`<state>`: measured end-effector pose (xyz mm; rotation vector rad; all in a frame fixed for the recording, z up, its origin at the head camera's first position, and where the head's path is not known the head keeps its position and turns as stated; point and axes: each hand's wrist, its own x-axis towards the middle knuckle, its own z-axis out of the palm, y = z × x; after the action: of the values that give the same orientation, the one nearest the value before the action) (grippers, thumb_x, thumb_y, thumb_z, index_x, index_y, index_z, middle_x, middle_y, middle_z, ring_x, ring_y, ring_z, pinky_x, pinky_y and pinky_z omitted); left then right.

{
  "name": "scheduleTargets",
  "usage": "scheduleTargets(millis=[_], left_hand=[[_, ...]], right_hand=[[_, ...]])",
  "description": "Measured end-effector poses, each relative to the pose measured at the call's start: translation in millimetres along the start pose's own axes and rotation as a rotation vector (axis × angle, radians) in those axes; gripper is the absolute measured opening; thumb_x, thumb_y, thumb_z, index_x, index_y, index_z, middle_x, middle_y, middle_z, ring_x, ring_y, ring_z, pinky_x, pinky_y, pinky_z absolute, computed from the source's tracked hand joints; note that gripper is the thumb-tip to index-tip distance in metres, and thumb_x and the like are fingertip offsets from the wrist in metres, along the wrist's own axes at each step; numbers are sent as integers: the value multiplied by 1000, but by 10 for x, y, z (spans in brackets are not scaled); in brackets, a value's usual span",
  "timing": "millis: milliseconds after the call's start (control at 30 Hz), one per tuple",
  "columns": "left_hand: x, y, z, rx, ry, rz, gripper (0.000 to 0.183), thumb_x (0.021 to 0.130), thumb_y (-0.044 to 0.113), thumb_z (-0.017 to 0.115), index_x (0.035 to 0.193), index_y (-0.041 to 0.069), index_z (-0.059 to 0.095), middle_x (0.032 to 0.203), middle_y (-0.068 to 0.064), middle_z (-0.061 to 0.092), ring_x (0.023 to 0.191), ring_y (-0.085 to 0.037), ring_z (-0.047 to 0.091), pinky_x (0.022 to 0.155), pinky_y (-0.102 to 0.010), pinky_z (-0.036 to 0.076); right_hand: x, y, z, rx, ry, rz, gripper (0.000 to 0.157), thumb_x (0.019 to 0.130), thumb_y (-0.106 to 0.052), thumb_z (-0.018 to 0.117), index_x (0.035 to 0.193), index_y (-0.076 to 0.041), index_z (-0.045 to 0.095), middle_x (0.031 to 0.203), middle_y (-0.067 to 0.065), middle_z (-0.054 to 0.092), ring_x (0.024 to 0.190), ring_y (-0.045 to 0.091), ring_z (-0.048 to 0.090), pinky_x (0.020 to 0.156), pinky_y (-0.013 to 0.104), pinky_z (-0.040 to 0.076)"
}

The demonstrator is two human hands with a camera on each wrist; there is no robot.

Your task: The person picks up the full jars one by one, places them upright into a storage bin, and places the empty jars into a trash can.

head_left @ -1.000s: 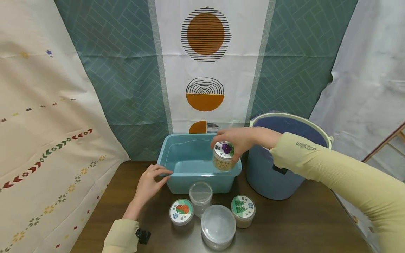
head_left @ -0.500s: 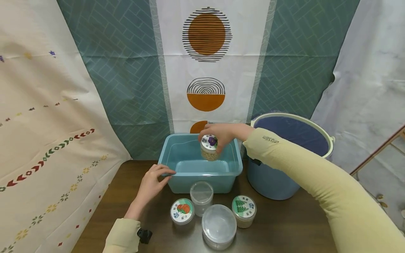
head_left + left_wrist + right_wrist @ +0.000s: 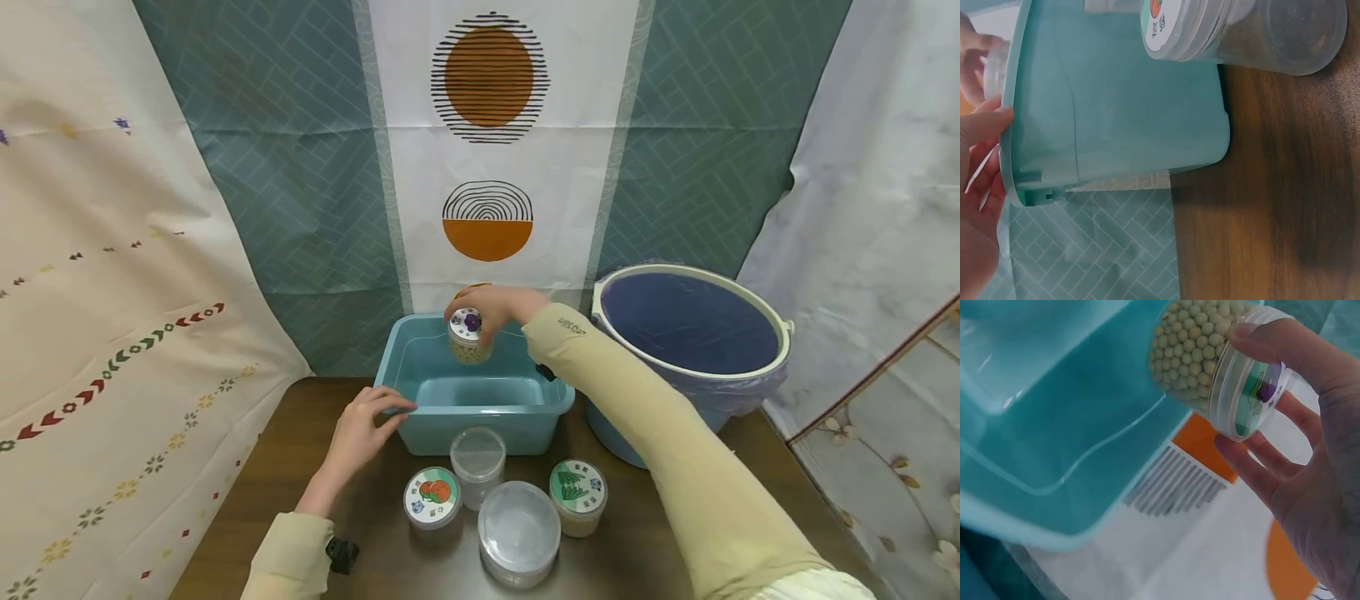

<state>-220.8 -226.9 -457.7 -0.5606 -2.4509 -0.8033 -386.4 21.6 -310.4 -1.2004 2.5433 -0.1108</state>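
Note:
My right hand (image 3: 491, 308) grips a clear jar (image 3: 1200, 356) by its lid, above the back left part of a light blue plastic basin (image 3: 480, 411). The jar's lid bears a purple flower picture, and small pale round beads fill its body. At the basin's front left corner, my left hand (image 3: 365, 425) pinches the rim between thumb and fingers, as the left wrist view (image 3: 985, 169) also shows. Before the basin stand a jar with an orange fruit label (image 3: 432, 497), one with a green vegetable label (image 3: 578, 492), a small clear jar (image 3: 478, 462) and a wider clear tub (image 3: 519, 533).
A tall blue bucket (image 3: 750, 379) with a cream rim and a plastic liner stands right of the basin, partly behind my right sleeve. Patterned cloths (image 3: 315, 167) hang behind and at both sides of the dark wooden table (image 3: 645, 542).
My right hand has carried the bead jar leftward and a little farther back over the basin. My left hand stays at the rim, and the jars on the table keep their places.

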Motion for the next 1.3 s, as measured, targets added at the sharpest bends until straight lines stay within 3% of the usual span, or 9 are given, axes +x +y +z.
scheduleTargets(millis=[200,400,567,833,933,1133,1300], left_hand=[[2,-10,-9,-16,3,-5,26,78,5,82,96,24,78,97,7,70,92,-11,57,74,-32,51],[3,-4,-9,-19,-6,-9,27,78,5,82,96,24,78,97,7,70,92,-11,57,75,-33,51],[8,-4,-11,-15,-13,-12,27,78,5,81,96,24,78,97,8,69,93,-11,57,76,-34,52],[11,-16,-8,-24,-24,-23,26,79,5,81,97,23,78,98,7,70,94,-12,57,77,-34,52],[15,-13,-4,-27,-21,-20,26,79,5,80,98,23,79,98,7,70,94,-12,58,77,-34,52],[22,-12,-4,-40,-20,-14,25,79,5,81,97,22,79,96,6,70,92,-12,57,76,-34,52],[19,-21,-8,-45,-20,-14,25,78,4,81,97,21,79,96,6,70,92,-12,58,76,-36,52]], right_hand=[[186,110,153,3,7,69,72,80,-13,80,142,-34,51,150,4,42,127,26,46,104,41,48],[231,188,261,-14,16,108,73,80,-13,80,142,-36,51,150,3,43,124,25,46,97,38,51],[242,208,280,7,29,133,73,79,-12,80,141,-39,52,150,2,42,128,26,43,100,42,50],[267,241,314,27,43,144,72,79,-12,80,141,-37,53,154,1,39,137,32,34,108,49,44],[270,259,327,4,43,148,76,80,-15,81,146,-33,48,159,3,35,144,34,31,112,52,40],[240,271,332,-8,50,189,92,79,-24,84,154,-34,33,166,3,22,154,39,11,120,59,24],[181,281,324,20,66,166,94,78,-25,84,155,-32,31,166,3,21,154,40,8,121,60,19]])
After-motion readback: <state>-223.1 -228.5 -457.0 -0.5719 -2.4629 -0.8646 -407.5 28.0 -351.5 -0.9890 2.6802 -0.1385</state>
